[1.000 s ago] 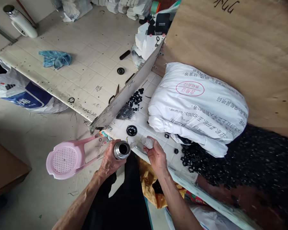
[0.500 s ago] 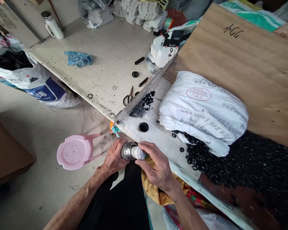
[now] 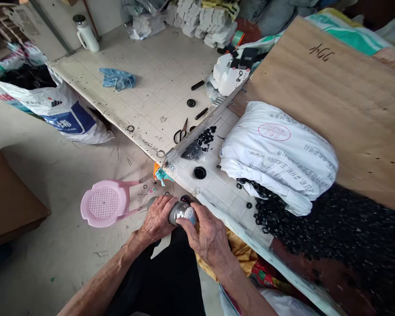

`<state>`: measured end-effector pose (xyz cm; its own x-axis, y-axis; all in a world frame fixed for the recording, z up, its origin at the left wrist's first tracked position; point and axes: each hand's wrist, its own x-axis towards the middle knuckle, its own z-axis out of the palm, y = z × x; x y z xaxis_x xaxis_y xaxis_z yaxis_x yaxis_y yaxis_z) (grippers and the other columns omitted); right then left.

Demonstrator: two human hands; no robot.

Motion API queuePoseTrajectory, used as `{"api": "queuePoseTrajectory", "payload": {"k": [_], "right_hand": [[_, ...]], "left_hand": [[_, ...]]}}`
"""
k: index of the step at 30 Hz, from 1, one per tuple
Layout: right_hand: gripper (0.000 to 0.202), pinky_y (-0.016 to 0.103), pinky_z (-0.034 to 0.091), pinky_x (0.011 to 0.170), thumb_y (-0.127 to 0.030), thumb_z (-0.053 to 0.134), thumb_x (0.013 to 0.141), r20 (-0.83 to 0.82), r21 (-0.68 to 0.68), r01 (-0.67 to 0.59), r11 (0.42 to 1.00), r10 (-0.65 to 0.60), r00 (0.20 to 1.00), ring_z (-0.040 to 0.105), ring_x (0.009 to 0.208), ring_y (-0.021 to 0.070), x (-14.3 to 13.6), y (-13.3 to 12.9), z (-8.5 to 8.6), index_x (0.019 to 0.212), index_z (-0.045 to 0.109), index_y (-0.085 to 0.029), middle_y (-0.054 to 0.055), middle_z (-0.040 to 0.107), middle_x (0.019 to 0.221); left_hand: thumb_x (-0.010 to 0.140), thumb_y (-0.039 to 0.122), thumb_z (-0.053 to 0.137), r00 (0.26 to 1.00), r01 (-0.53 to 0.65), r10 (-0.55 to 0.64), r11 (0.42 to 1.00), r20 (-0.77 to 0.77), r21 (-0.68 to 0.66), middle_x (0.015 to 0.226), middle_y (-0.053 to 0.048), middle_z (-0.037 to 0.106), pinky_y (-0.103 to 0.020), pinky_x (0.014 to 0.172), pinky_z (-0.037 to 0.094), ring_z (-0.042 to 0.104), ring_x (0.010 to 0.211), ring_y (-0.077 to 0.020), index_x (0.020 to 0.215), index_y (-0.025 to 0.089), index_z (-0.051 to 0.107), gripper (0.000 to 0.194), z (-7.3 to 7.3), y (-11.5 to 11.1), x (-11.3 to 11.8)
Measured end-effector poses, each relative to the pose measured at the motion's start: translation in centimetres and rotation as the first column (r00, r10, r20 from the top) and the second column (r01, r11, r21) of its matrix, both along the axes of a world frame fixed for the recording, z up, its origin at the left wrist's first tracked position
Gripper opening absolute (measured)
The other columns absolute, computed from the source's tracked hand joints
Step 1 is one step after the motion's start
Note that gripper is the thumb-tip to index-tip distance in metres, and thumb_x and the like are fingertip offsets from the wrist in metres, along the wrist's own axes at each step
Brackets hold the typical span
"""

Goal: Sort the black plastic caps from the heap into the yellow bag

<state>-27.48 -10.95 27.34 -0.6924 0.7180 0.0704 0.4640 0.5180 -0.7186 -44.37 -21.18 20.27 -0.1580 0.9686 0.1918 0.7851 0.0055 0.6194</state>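
Wrapped round a silver-grey vacuum flask [image 3: 175, 213], my left hand [image 3: 157, 218] holds it tilted, its mouth pointing right. My right hand [image 3: 209, 230] has thumb and fingers closed on a whitish stopper [image 3: 190, 214] at the flask's mouth. The stopper sits against the steel neck, with little of its side showing; whether it is fully seated I cannot tell. Both hands are above my lap, close to the bench edge. A round black lid [image 3: 199, 173] lies on the white tiles beyond my right hand.
A pink plastic stool [image 3: 104, 203] stands on the floor at left. On the bench are scissors [image 3: 181, 133], a blue cloth [image 3: 117, 78] and a white flask [image 3: 86, 35]. A stuffed white sack [image 3: 279, 149] and a heap of small black parts [image 3: 332, 228] lie at right.
The stopper has gone deeper into the flask's neck; its white threaded side no longer shows. My right hand has turned and moved slightly left. The view has shifted a little.
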Motion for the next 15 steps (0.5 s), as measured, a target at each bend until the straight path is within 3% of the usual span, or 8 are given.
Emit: {"api": "queuePoseTrajectory", "payload": {"k": [3, 6, 9, 11, 12, 15], "right_hand": [[0.065, 0.044, 0.062, 0.081, -0.047, 0.068, 0.098, 0.003, -0.034, -0.07, 0.997, 0.07, 0.998, 0.073, 0.095, 0.0327, 1.3, -0.4, 0.4, 0.154, 0.049, -0.021, 0.016, 0.072, 0.116], [0.061, 0.042, 0.062, 0.076, -0.036, 0.056, 0.104, 0.0, -0.044, -0.157, 0.987, 0.157, 0.988, 0.074, 0.09, 0.0299, 2.5, -1.0, 0.5, 0.16, 0.04, -0.022, 0.015, 0.073, 0.116], [0.044, 0.036, 0.057, 0.059, -0.047, 0.064, 0.099, 0.033, 0.005, -0.058, 0.998, 0.058, 0.998, 0.072, 0.068, 0.0284, 2.9, -1.6, -0.3, 0.134, 0.061, -0.02, 0.012, 0.075, 0.09], [0.041, 0.035, 0.054, 0.053, -0.057, 0.072, 0.093, 0.071, 0.069, 0.036, 0.997, -0.041, 0.997, 0.069, 0.058, 0.0278, 3.0, -1.9, -0.8, 0.112, 0.066, -0.021, 0.008, 0.071, 0.074], [0.045, 0.036, 0.055, 0.054, -0.061, 0.074, 0.09, 0.074, 0.105, 0.065, 0.992, -0.073, 0.995, 0.069, 0.058, 0.0286, 3.0, -1.9, -1.0, 0.11, 0.066, -0.022, 0.008, 0.07, 0.073], [0.065, 0.041, 0.064, 0.069, -0.063, 0.071, 0.091, 0.019, 0.185, 0.026, 0.982, -0.03, 0.999, 0.076, 0.087, 0.0356, 3.4, -1.6, -1.5, 0.139, 0.058, -0.021, 0.017, 0.075, 0.105]], "left_hand": [[0.085, 0.019, 0.068, 1.0, 0.001, -0.001, 1.0, 0.02, 0.003, 0.124, -0.017, 0.066, -0.049, 0.099, 0.058, 0.067, 0.112, -0.0328, 0.142, 0.02, 0.044, 0.061, 0.2, -0.6, 0.4], [0.08, 0.014, 0.067, 1.0, -0.004, 0.004, 1.0, 0.025, 0.025, 0.122, -0.015, 0.067, -0.048, 0.098, 0.059, 0.069, 0.111, -0.0327, 0.142, 0.021, 0.044, 0.066, 0.2, -0.9, 0.6], [0.078, 0.011, 0.064, 1.0, 0.03, -0.03, 0.998, 0.003, 0.06, 0.12, -0.015, 0.068, -0.05, 0.095, 0.061, 0.071, 0.108, -0.0339, 0.143, 0.022, 0.044, 0.069, -0.1, -1.0, 0.7], [0.078, 0.014, 0.065, 0.999, 0.032, -0.032, 0.996, -0.005, 0.079, 0.12, -0.016, 0.069, -0.051, 0.093, 0.062, 0.072, 0.108, -0.0353, 0.145, 0.023, 0.044, 0.071, -0.3, -1.2, 0.7], [0.078, 0.017, 0.068, 0.999, 0.032, -0.031, 0.996, -0.006, 0.086, 0.121, -0.016, 0.07, -0.051, 0.092, 0.063, 0.072, 0.108, -0.0362, 0.146, 0.024, 0.043, 0.072, -0.5, -1.2, 0.8], [0.075, 0.018, 0.07, 1.0, 0.011, -0.011, 0.996, 0.002, 0.083, 0.122, -0.016, 0.071, -0.051, 0.09, 0.066, 0.074, 0.108, -0.0376, 0.146, 0.027, 0.045, 0.076, -1.3, -1.4, 0.9]]}}
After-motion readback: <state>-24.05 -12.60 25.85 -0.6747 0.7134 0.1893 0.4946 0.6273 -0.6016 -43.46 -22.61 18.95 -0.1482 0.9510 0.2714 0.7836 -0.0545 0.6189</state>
